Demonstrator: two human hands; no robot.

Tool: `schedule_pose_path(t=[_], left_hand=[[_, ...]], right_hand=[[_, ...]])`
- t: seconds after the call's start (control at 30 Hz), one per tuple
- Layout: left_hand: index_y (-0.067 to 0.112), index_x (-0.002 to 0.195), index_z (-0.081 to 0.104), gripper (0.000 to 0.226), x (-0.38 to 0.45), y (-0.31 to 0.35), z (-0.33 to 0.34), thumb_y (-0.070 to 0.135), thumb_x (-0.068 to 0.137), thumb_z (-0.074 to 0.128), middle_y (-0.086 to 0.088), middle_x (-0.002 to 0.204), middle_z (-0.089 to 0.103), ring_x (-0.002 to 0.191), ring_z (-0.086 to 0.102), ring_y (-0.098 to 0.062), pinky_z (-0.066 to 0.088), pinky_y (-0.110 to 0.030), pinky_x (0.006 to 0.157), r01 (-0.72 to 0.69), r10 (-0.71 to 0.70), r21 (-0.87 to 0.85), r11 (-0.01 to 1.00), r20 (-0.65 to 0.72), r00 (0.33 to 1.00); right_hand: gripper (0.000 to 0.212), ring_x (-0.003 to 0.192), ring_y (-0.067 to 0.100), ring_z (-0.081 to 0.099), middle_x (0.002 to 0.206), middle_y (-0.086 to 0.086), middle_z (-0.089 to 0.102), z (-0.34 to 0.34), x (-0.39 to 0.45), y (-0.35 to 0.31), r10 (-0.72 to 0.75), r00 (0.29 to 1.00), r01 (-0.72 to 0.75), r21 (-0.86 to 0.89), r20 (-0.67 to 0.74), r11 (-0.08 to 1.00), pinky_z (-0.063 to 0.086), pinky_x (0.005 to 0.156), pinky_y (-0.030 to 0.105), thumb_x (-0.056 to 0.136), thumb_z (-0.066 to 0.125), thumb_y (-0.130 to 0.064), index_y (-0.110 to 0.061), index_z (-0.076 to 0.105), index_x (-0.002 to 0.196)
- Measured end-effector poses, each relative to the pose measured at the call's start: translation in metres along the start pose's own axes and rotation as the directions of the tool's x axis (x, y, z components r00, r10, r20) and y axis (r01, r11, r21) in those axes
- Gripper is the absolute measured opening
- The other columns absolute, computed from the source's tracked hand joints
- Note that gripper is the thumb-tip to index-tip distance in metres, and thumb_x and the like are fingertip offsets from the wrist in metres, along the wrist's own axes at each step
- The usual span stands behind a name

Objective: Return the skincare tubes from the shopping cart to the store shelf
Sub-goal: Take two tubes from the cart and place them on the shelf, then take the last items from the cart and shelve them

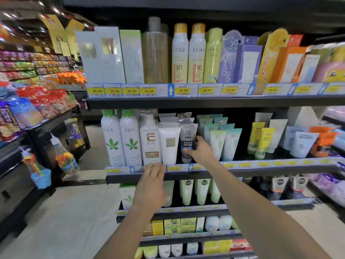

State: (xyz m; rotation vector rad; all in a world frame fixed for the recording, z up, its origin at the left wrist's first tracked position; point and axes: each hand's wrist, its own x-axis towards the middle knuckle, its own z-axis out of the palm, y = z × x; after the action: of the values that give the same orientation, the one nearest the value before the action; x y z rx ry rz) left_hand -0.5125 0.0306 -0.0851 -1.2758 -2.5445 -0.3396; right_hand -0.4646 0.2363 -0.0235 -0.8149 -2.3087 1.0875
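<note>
Head view looked at the store shelf point(214, 173), its middle tier edged with yellow price labels. Left of the grey men's tube point(188, 142) stood two white spray cans with green leaves point(121, 141), then a white pump bottle point(150, 143), then a white tube point(169, 144) just beside the grey one. The left hand point(152, 186) rested below the pump bottle, its straight fingers lying on the shelf's front edge, holding nothing. The grey men's tube stood upright at the front of its row, long axis vertical, crimped end up and cap down on the shelf. The right hand point(200, 149) gripped its right side, thumb across the lower front. Right of the grey tube stood pale green tubes point(224, 143), also upright.
</note>
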Motion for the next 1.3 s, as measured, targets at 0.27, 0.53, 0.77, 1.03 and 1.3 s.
schedule_pose_path(t=[0.27,0.53,0.77,1.03,1.3], left_hand=[[0.021,0.149,0.029,0.077,-0.008,0.002,-0.001,0.026,0.080,0.063,0.001,0.151,0.032,0.142,0.024,-0.020,0.027,-0.038,0.116,-0.004,0.004,0.119,0.993,-0.007,1.000],[0.021,0.122,0.055,0.040,0.006,0.061,-0.029,0.029,0.083,0.054,0.001,0.114,0.057,0.110,0.053,-0.021,0.042,-0.036,0.089,0.015,-0.022,0.249,0.968,0.027,0.999],[0.021,0.116,0.063,0.034,0.016,0.204,-0.031,0.027,0.084,0.053,0.001,0.105,0.063,0.100,0.057,-0.022,0.043,-0.034,0.071,-0.110,0.112,0.198,0.974,0.003,0.994],[0.023,0.121,0.061,0.041,0.026,0.439,0.002,0.042,0.087,0.047,0.002,0.112,0.063,0.101,0.059,-0.022,0.050,-0.037,0.080,-0.456,0.460,0.130,0.880,0.000,0.888],[0.020,0.094,0.067,0.027,0.037,0.653,0.065,0.036,0.075,0.057,-0.002,0.090,0.064,0.083,0.063,-0.027,0.051,-0.037,0.068,-0.663,0.661,0.043,0.747,0.045,0.749]], right_hand=[[0.044,0.120,0.026,0.052,0.132,0.006,0.055,-0.027,-0.067,0.009,-0.265,0.964,0.237,-0.371,-0.026,0.898,0.048,0.094,0.037,0.096,0.058,-0.027,-0.013,0.048,0.136],[0.035,0.111,0.031,0.052,0.119,0.008,0.058,-0.125,-0.117,0.082,-0.358,0.932,0.259,-0.788,0.053,0.559,0.047,0.088,0.042,0.096,0.051,-0.036,-0.015,0.053,0.125],[0.045,0.117,0.031,0.051,0.124,0.005,0.056,-0.260,-0.181,0.171,-0.229,0.969,0.059,-0.818,-0.090,0.572,0.045,0.089,0.043,0.090,0.054,-0.042,-0.020,0.050,0.129],[0.049,0.116,0.028,0.050,0.122,0.001,0.056,-0.427,-0.287,0.302,-0.010,0.949,-0.257,-0.790,-0.315,0.557,0.043,0.088,0.040,0.085,0.054,-0.056,-0.027,0.051,0.124],[0.054,0.111,0.027,0.056,0.119,0.002,0.059,-0.562,-0.371,0.414,0.144,0.823,-0.541,-0.682,-0.549,0.492,0.047,0.083,0.038,0.088,0.047,-0.062,-0.024,0.051,0.126]])
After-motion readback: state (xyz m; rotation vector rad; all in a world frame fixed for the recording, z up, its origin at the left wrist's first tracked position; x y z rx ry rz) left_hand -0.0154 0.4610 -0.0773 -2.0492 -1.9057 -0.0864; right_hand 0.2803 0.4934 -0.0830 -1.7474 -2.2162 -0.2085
